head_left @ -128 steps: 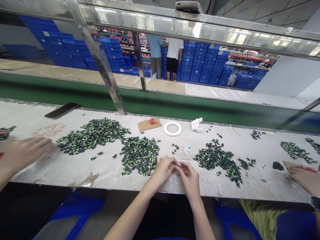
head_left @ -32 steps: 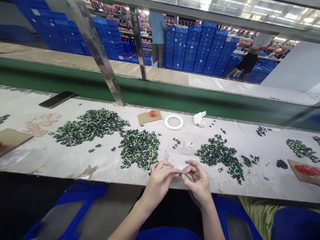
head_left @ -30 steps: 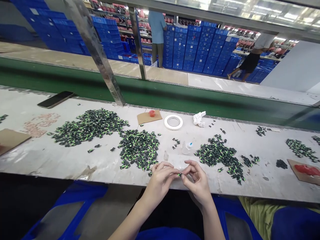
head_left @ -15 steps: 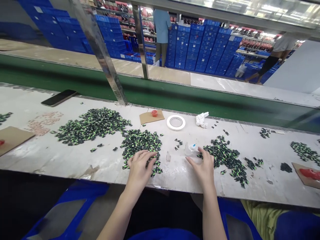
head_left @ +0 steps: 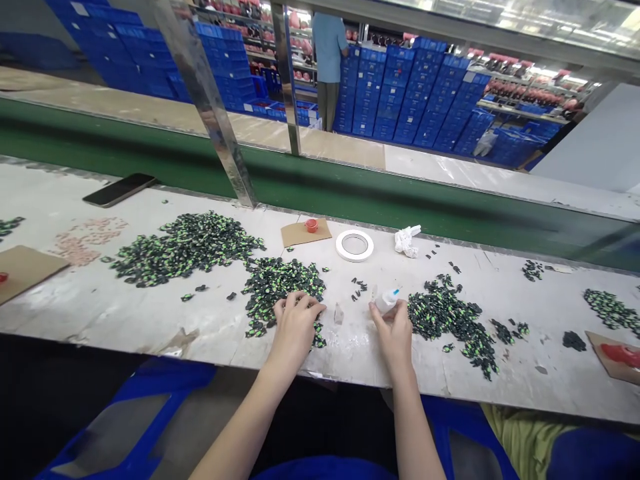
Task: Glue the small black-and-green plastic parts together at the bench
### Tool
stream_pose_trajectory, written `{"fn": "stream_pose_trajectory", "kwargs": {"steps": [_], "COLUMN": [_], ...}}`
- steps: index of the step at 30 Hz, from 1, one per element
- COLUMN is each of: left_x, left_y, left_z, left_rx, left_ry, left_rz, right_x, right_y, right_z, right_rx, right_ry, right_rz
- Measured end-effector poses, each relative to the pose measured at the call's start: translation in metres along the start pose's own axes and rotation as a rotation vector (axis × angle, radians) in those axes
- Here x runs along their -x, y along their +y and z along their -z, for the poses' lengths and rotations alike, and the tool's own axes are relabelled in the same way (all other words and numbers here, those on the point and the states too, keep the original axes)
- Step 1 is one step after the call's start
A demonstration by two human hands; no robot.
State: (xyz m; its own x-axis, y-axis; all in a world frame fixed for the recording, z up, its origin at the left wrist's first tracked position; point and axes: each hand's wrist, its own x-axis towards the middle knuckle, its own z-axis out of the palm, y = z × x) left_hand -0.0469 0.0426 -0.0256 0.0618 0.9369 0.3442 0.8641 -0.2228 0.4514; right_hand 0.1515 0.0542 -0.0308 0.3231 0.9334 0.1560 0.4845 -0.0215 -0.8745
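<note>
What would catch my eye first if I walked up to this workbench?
Heaps of small black-and-green parts: the biggest heap at the left, one at the right, and a middle heap where the left hand rests. The right hand grips a small glue bottle; behind stand blue crates.

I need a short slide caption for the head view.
Left hand on a pile of black-green parts; right hand grips a small bottle.

small clear glue bottle [head_left: 386,301], blue tip, tilted; black-green parts pile [head_left: 280,287], spread flat
</note>
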Motion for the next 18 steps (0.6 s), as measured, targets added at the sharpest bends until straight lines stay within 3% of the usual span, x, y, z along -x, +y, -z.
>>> {"fn": "stream_pose_trajectory", "kwargs": {"steps": [3,13,18], "left_x": [-0.005,-0.017,-0.016], "left_y": [-0.001,0.001,0.007], "left_z": [0.000,0.010,0.005], "left_rx": [-0.026,-0.293,-0.162], "left_ry": [-0.117,-0.298,-0.313], "left_rz": [-0.059,-0.173,-0.204], "right_x": [0.002,0.007,0.008], "right_y": [-0.005,-0.002,-0.001], "right_z": [0.002,0.004,0.005], "right_rx": [-0.059,-0.069,-0.035], "right_ry": [-0.004,0.067,0.151], "right_rz": [0.008,0.152,0.306]}}
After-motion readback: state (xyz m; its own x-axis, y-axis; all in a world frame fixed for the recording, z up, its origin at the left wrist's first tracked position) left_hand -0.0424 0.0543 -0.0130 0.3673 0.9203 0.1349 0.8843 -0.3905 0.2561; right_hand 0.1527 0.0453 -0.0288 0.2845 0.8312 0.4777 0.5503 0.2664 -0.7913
